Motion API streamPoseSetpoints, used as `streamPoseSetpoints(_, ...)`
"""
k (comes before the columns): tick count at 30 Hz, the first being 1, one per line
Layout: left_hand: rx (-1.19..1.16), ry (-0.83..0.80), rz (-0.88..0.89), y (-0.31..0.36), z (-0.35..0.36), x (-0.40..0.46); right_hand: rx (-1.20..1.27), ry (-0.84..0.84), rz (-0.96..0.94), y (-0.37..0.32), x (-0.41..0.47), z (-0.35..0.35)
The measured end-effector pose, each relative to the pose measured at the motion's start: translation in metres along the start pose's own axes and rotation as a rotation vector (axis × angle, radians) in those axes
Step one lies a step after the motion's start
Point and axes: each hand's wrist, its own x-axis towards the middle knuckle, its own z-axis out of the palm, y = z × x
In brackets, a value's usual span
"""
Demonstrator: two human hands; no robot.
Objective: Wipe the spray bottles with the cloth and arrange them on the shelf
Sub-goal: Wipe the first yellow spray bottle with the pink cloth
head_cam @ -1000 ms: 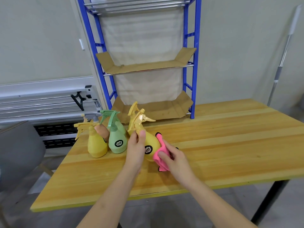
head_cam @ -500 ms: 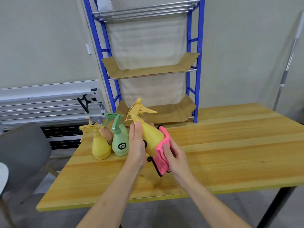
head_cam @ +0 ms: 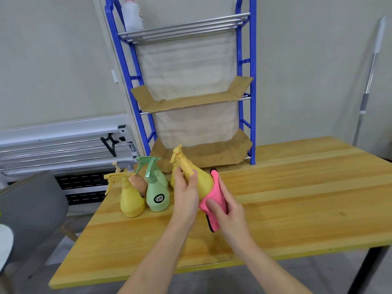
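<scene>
A person wipes a yellow bottle (head_cam: 201, 179) with a pink cloth (head_cam: 212, 205) above the bench (head_cam: 297, 198), in front of the blue shelf (head_cam: 246, 81).

The left hand (head_cam: 186, 196) curls round the bottle's neck just below the trigger, and the right hand (head_cam: 227, 211) wraps the cloth round its base, fingers bent against the fabric. A second ago the bottle stood upright on the bench; it is now lifted clear and tipped, nozzle toward the shelf, so wiping looks under way and shelving is not yet begun. Three more bottles wait near the bench's left edge: a yellow one (head_cam: 131, 200), a green one (head_cam: 158, 194) and a brown one (head_cam: 139, 182) behind them, with another yellow bottle partly hidden by the left hand. Both cardboard-lined tiers (head_cam: 191, 102) hold no spray bottles; a white bottle (head_cam: 132, 15) stands on the top rails.
</scene>
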Motion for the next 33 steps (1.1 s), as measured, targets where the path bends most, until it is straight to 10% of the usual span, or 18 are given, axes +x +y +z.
streamPoseSetpoints(6, -0.144, -0.095, -0.129, -0.002, -0.009, 0.003, 0.27, -0.078, 0.175, -0.009, 0.005, -0.009)
streamPoseSetpoints(33, 0.027, -0.185, -0.051, 0.009, -0.006, 0.003, -0.042, 0.056, -0.013, -0.001, 0.01, -0.006)
